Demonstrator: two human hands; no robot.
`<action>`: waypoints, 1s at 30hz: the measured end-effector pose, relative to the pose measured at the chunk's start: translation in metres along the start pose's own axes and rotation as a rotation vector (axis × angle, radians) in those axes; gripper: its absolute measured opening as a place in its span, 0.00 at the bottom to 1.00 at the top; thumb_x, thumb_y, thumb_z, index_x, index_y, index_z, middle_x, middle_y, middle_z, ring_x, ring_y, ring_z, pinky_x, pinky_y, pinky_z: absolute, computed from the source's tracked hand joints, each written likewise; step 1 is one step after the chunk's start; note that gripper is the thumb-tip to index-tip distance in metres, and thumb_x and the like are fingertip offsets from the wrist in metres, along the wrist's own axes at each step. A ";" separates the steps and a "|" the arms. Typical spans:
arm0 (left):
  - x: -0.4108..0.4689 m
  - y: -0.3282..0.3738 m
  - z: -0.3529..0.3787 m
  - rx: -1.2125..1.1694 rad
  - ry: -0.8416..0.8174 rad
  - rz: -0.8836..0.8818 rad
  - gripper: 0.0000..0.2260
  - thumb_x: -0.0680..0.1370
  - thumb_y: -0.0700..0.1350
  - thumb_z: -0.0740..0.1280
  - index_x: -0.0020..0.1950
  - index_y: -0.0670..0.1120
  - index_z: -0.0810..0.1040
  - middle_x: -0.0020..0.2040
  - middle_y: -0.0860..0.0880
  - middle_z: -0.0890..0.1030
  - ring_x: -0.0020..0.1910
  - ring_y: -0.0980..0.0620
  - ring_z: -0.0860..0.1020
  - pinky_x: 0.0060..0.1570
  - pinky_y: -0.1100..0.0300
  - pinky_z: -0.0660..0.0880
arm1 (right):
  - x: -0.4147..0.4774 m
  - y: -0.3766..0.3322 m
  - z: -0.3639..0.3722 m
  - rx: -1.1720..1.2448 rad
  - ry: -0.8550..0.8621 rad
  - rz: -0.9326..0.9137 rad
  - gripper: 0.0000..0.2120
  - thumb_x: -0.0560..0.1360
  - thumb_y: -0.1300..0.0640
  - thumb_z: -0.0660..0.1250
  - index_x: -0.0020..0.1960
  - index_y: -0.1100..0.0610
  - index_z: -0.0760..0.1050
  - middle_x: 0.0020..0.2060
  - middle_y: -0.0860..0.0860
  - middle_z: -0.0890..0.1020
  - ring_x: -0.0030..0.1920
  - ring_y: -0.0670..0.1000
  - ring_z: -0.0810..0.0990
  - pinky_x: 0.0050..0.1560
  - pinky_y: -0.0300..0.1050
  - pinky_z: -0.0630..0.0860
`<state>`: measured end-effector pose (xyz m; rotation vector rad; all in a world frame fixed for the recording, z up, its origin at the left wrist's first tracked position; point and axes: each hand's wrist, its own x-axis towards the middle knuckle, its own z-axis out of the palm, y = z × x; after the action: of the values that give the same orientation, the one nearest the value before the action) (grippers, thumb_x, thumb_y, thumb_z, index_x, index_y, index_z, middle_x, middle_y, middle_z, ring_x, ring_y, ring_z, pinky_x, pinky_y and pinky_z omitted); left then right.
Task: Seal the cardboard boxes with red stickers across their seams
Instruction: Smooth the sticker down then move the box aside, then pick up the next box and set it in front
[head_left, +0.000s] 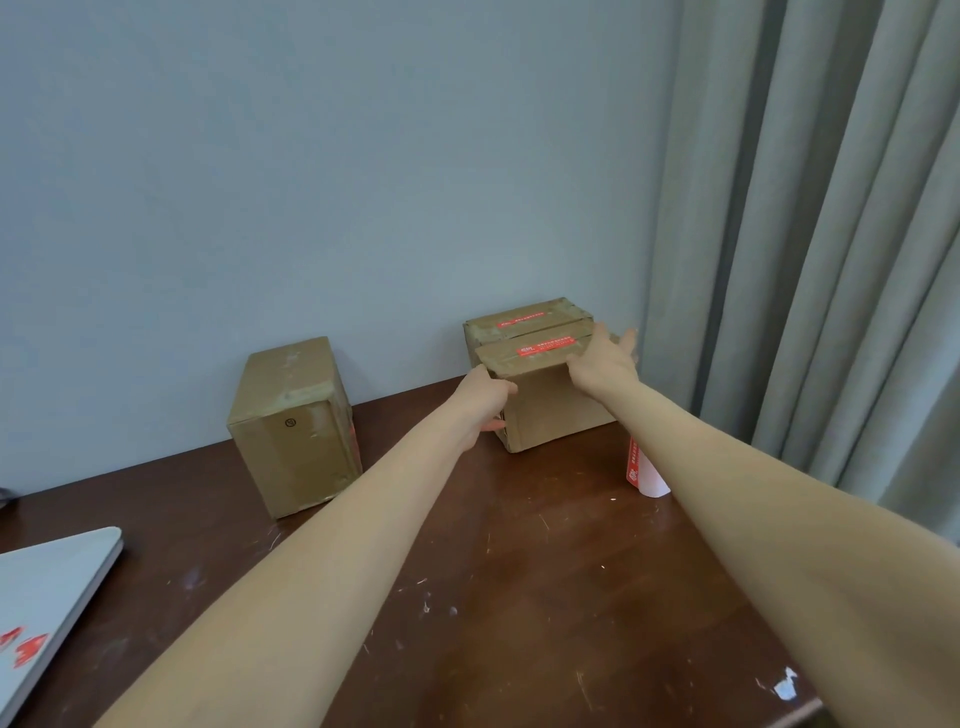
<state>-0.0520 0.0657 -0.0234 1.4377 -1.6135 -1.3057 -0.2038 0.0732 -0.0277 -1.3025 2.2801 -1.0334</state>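
Observation:
Two cardboard boxes stand side by side at the back right of the table. The nearer box has a red sticker along its top, and the box behind it carries a red sticker too. My left hand grips the nearer box's left side near its top corner. My right hand presses on its top right edge, fingers spread. A third cardboard box stands on end at the left, by the wall. A roll of red stickers on white backing lies right of the nearer box, partly hidden by my right forearm.
The dark wooden table is scratched and ends at the lower right. A closed grey laptop with red stickers lies at the left edge. A wall runs behind the boxes and grey curtains hang at the right.

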 end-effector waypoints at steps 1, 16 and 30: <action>-0.002 0.000 -0.001 0.013 -0.008 0.010 0.17 0.80 0.39 0.60 0.68 0.48 0.69 0.65 0.47 0.73 0.63 0.48 0.72 0.56 0.54 0.75 | -0.003 -0.001 0.000 -0.006 0.013 -0.006 0.30 0.80 0.58 0.58 0.78 0.56 0.50 0.77 0.60 0.42 0.76 0.65 0.49 0.69 0.56 0.64; -0.045 -0.011 -0.103 0.616 0.479 0.325 0.17 0.79 0.40 0.57 0.68 0.46 0.71 0.68 0.44 0.70 0.65 0.46 0.71 0.61 0.53 0.70 | -0.085 -0.080 0.041 -0.010 -0.053 -0.352 0.27 0.78 0.52 0.62 0.74 0.58 0.61 0.75 0.54 0.58 0.75 0.56 0.58 0.68 0.53 0.64; -0.034 -0.050 -0.186 0.540 0.632 -0.123 0.22 0.81 0.52 0.54 0.72 0.44 0.65 0.69 0.39 0.68 0.62 0.38 0.73 0.61 0.48 0.71 | -0.127 -0.148 0.107 0.373 -0.591 -0.305 0.25 0.78 0.57 0.62 0.74 0.59 0.62 0.69 0.51 0.70 0.68 0.53 0.69 0.63 0.44 0.66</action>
<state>0.1421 0.0519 -0.0024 2.0318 -1.4904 -0.3784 0.0170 0.0862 -0.0045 -1.5555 1.4151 -0.9405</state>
